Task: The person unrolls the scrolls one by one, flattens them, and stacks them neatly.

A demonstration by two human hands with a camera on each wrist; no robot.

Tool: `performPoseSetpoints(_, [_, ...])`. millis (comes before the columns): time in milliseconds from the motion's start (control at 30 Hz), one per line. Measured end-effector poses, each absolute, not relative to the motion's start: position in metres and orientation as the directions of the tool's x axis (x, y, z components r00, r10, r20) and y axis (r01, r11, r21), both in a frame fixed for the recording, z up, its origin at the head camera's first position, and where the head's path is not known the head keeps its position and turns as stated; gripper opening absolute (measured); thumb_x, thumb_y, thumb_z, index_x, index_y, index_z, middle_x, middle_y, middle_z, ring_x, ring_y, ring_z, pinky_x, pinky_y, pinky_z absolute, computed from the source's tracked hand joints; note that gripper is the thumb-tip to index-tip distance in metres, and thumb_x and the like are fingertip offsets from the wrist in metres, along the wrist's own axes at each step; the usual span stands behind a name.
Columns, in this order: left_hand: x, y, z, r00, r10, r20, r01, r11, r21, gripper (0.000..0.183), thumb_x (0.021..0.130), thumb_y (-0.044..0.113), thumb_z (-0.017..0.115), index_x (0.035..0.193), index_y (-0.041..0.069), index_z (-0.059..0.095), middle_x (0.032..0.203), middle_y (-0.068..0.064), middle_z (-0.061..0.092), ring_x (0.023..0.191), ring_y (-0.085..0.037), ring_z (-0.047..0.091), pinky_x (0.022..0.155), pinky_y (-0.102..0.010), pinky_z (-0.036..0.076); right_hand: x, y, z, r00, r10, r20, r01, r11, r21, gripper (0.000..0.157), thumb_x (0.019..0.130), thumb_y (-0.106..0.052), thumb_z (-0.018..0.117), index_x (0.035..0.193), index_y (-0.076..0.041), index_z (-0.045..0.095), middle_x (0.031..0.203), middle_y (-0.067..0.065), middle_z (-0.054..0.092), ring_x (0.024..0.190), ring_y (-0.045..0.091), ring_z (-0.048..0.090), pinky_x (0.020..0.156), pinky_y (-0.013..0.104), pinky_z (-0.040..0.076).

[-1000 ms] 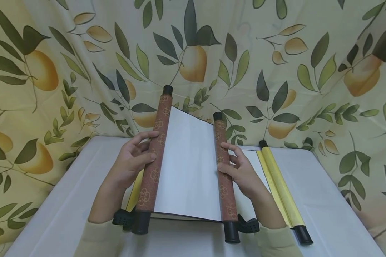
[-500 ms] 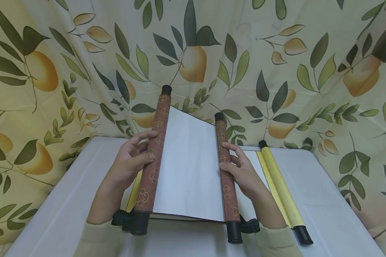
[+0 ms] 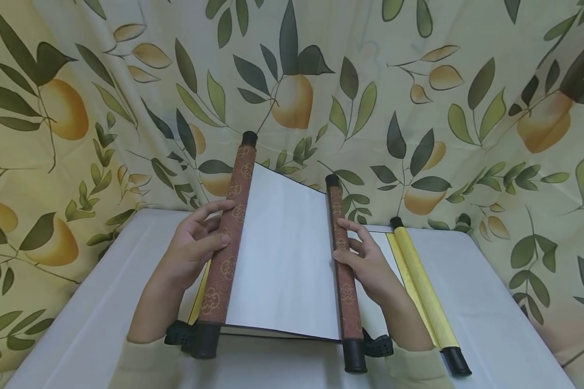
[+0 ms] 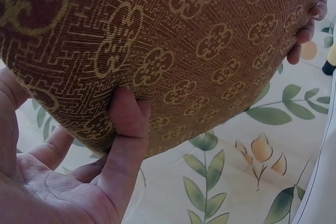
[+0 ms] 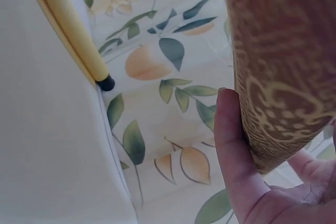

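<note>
Held scroll: reddish-brown brocade with gold flower motifs, black end caps, blank white sheet [image 3: 284, 254] facing the head camera. It's up off the white table [image 3: 472, 292], far end raised, stretched between the two hands.

Left hand [image 3: 192, 251]: pinches the thick left roller [image 3: 224, 265] near mid-length, thumb and forefinger on the near side, other fingers partly hidden behind. Right hand [image 3: 367, 267]: same pinch on the thinner right roller [image 3: 343, 265], rest of the fingers curled beside it. Grip on both rollers probably stops the sheet springing back into a roll. Left one being fatter suggests more paper is wound there. Tilt looks meant to show the face to the wearer.

Underneath and behind: yellow fabric scroll [image 3: 425, 286] with black caps, spread on the table, likely held flat by its own rollers; middle covered by the held one.

Table is smooth, plain. Cream cloth [image 3: 370, 32] with orange fruit and green leaves drapes round the back and sides. Black straps [image 3: 378, 346] at both wrists, pale sleeves [image 3: 146, 367].
</note>
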State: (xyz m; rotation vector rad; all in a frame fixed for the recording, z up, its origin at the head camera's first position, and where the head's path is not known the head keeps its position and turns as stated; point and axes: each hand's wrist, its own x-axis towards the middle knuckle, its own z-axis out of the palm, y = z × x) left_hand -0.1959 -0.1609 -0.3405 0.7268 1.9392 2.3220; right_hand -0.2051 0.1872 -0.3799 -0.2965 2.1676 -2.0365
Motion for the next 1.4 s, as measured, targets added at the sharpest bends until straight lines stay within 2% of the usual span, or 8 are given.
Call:
performPoseSetpoints(467, [-0.1952, -0.1638, -0.3416, -0.890, 0.314, 0.330, 0.269, -0.221, 0.937, 0.055, 0.090, -0.006, 0.056, 0.142, 0.010, 0.047, 0.135, -0.017, 0.048, 0.113, -0.021, 0.056, 0.083, -0.028, 0.055, -0.2062, 0.1877, -0.3844, -0.973, -0.230, 0.034, -0.056, 0.088, -0.995, 0.067, 0.094, 0.000, 0.057, 0.152, -0.022, 0.031, 0.147, 0.018, 0.035, 0.116, 0.031, 0.050, 0.083, 0.033, 0.052])
performPoseSetpoints(767, [-0.1959, -0.1632, -0.3411, -0.890, 0.316, 0.328, 0.269, -0.216, 0.939, 0.055, 0.090, -0.005, 0.057, 0.142, 0.010, 0.047, 0.136, -0.016, 0.048, 0.114, -0.020, 0.055, 0.083, -0.028, 0.054, -0.2075, 0.1882, -0.3848, -0.972, -0.231, 0.030, -0.050, 0.081, -0.995, 0.068, 0.093, 0.000, 0.057, 0.152, -0.023, 0.030, 0.144, 0.023, 0.037, 0.125, 0.037, 0.045, 0.089, 0.037, 0.051])
performPoseSetpoints(1000, [-0.1958, -0.1651, -0.3402, -0.889, 0.306, 0.341, 0.278, -0.231, 0.932, 0.055, 0.090, -0.007, 0.055, 0.140, 0.012, 0.049, 0.131, -0.013, 0.051, 0.107, -0.018, 0.056, 0.079, -0.025, 0.054, -0.2075, 0.1880, -0.3842, -0.970, -0.235, 0.054, -0.075, 0.078, -0.994, 0.071, 0.092, 0.001, 0.059, 0.153, -0.020, 0.028, 0.147, 0.023, 0.033, 0.131, 0.037, 0.042, 0.089, 0.034, 0.051])
performPoseSetpoints(1200, [-0.1958, -0.1668, -0.3401, -0.887, 0.303, 0.348, 0.283, -0.239, 0.929, 0.054, 0.090, -0.008, 0.055, 0.140, 0.012, 0.049, 0.131, -0.013, 0.052, 0.108, -0.018, 0.057, 0.081, -0.026, 0.055, -0.2081, 0.1872, -0.3851, -0.969, -0.244, 0.044, -0.066, 0.084, -0.994, 0.071, 0.092, 0.001, 0.058, 0.153, -0.021, 0.028, 0.146, 0.025, 0.034, 0.127, 0.038, 0.044, 0.087, 0.035, 0.052])
performPoseSetpoints(1400, [-0.1955, -0.1677, -0.3393, -0.888, 0.296, 0.352, 0.289, -0.236, 0.928, 0.054, 0.090, -0.007, 0.055, 0.140, 0.012, 0.049, 0.130, -0.015, 0.051, 0.110, -0.019, 0.057, 0.082, -0.028, 0.055, -0.2082, 0.1885, -0.3848, -0.969, -0.244, 0.039, -0.061, 0.084, -0.995, 0.069, 0.094, -0.002, 0.058, 0.153, -0.020, 0.027, 0.143, 0.026, 0.037, 0.117, 0.032, 0.051, 0.084, 0.035, 0.054])
